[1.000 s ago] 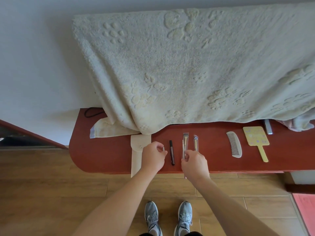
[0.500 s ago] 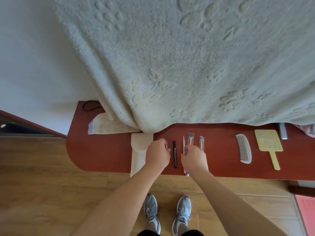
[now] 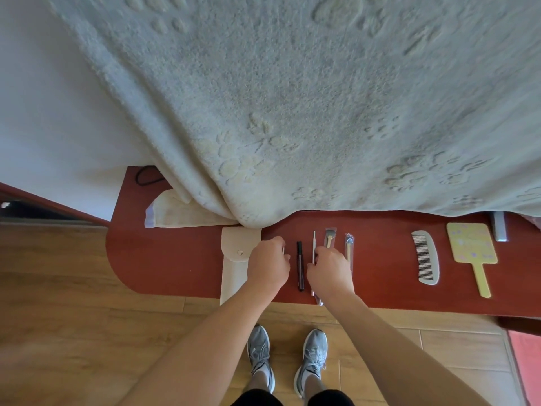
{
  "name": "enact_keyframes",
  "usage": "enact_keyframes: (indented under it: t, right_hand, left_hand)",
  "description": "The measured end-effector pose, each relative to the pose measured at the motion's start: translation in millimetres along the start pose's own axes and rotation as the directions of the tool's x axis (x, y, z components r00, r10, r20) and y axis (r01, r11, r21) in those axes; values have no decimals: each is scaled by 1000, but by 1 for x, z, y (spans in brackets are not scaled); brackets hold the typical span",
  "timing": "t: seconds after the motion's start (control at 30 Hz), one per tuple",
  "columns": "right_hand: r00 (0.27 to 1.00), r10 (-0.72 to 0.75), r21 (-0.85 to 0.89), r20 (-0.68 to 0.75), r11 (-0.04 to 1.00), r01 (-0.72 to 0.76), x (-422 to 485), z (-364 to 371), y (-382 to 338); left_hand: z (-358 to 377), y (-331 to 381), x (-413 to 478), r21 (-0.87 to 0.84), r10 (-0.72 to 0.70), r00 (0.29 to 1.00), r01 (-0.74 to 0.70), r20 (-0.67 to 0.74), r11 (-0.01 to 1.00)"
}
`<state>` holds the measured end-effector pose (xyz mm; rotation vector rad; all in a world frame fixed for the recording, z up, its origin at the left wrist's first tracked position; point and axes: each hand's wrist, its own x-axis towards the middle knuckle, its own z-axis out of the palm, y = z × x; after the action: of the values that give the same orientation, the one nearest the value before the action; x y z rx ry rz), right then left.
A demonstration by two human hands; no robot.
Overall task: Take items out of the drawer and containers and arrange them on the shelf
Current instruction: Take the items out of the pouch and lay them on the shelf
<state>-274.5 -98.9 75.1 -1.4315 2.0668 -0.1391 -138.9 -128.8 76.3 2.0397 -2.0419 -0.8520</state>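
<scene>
Makeup tools lie in a row on the red shelf (image 3: 175, 259), side by side and close together, each with its long axis running from the front edge back toward the draped blanket (image 3: 292, 112). From left to right they are a black pen (image 3: 300, 265) with its cap end farthest from the person, a thin metal stick (image 3: 313, 244), a flat brush in a clear sleeve (image 3: 330, 237) with bristles pointing away, and a second sleeved brush (image 3: 349, 243) lying the same way. The right hand (image 3: 330, 272) rests knuckles up over the near halves of the stick and brushes, its fingers curled down and pinching the stick, whose near tip pokes out at the shelf's front edge beside a corner of sleeve. The left hand (image 3: 269, 266) sits just left of the pen with fingers curled under; a pale sliver shows at its fingertips, but I cannot tell whether it grips anything. A cream snap pouch (image 3: 234, 259) lies partly under that hand, hanging past the front edge. Well to the right lie a white comb (image 3: 426, 259) and a yellow hand mirror (image 3: 471, 247), handle toward the person.
</scene>
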Motion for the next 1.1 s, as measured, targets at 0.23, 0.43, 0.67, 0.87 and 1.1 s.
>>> enact_keyframes:
  t: [0.23, 0.43, 0.67, 0.87, 1.1]
  right_hand:
    - [1000, -11, 6, 5, 1000, 11, -2, 0, 0]
    - [999, -33, 3, -22, 999, 34, -4, -2, 0]
    - [997, -38, 36, -69, 999, 41, -11, -10, -2]
    - [993, -62, 51, -100, 996, 67, -24, -21, -6]
    - [986, -78, 37, -148, 996, 84, -42, -35, -13]
  left_hand:
    - [0, 1, -1, -3, 14, 1000, -14, -8, 1000]
    - [-3, 3, -3, -14, 17, 1000, -17, -1, 1000]
    - [-12, 3, -10, -45, 19, 1000, -19, -5, 999]
    - [-27, -2, -18, -79, 24, 998, -28, -52, 996]
    - [-50, -10, -28, -66, 55, 996, -59, -74, 996]
